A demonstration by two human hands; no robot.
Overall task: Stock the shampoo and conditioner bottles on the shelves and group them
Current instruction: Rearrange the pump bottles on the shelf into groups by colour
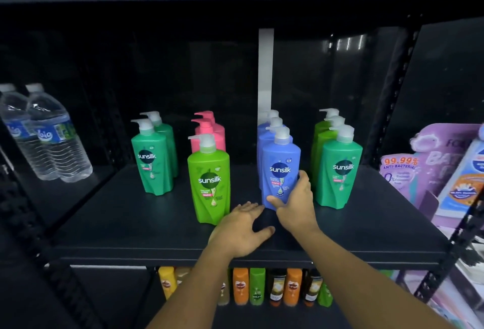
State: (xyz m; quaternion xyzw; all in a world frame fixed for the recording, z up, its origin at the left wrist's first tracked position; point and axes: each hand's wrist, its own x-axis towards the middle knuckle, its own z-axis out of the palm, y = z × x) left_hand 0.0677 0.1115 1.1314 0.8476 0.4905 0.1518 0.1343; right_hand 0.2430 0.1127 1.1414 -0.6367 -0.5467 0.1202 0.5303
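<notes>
Pump bottles stand in rows on a black shelf. Two teal bottles are at the left. A lime green bottle stands in front of pink bottles. A row of blue bottles runs back from the front blue bottle. At the right a teal bottle fronts lime green ones. My right hand wraps the lower right side of the front blue bottle. My left hand hovers flat over the shelf, fingers apart, just left of that bottle's base.
Two water bottles stand on the neighbouring shelf at the left. Purple and blue refill packs lean at the right. Small orange, yellow and green bottles line the shelf below. A white post rises behind the blue row.
</notes>
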